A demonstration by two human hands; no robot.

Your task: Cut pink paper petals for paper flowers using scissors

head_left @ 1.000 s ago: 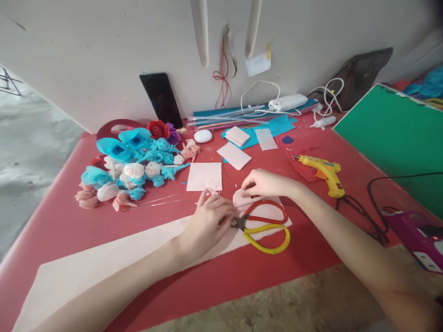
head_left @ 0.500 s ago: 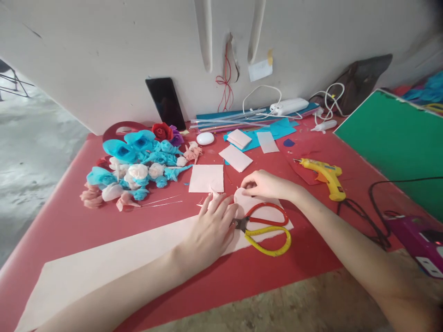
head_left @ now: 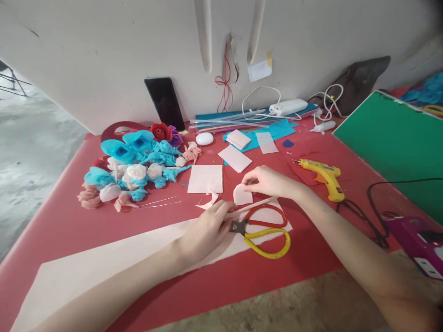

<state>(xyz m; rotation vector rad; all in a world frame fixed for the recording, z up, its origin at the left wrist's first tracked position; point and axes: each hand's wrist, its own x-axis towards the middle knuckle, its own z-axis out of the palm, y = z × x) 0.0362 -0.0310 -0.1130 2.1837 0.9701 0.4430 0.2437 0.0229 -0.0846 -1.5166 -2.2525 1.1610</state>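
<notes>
My right hand (head_left: 268, 181) pinches the upper edge of a small rounded, petal-shaped piece of pale pink paper (head_left: 243, 196). To its left, my left hand (head_left: 209, 226) is closed around one end of a thin pale stick (head_left: 258, 206), which points right, just below the petal piece. Scissors (head_left: 258, 230) with one red and one yellow handle lie beside the left hand, their blades partly hidden by it. Under them stretches a long pale pink paper strip (head_left: 104, 258). Curled paper scraps (head_left: 212, 199) rest just beyond my left fingers, near a square paper piece (head_left: 205, 180).
Blue, white and pink paper flowers (head_left: 138, 166) are heaped at the left, with thin wires (head_left: 161, 203) in front. A yellow glue gun (head_left: 327, 177) and its cord lie right. Behind are more paper pieces (head_left: 235, 158), a leaning phone (head_left: 165, 103) and a green board (head_left: 394, 143).
My left hand has drawn in its fingers and now holds the thin stick, which was not visible before. The petal piece in my right hand shows more fully.
</notes>
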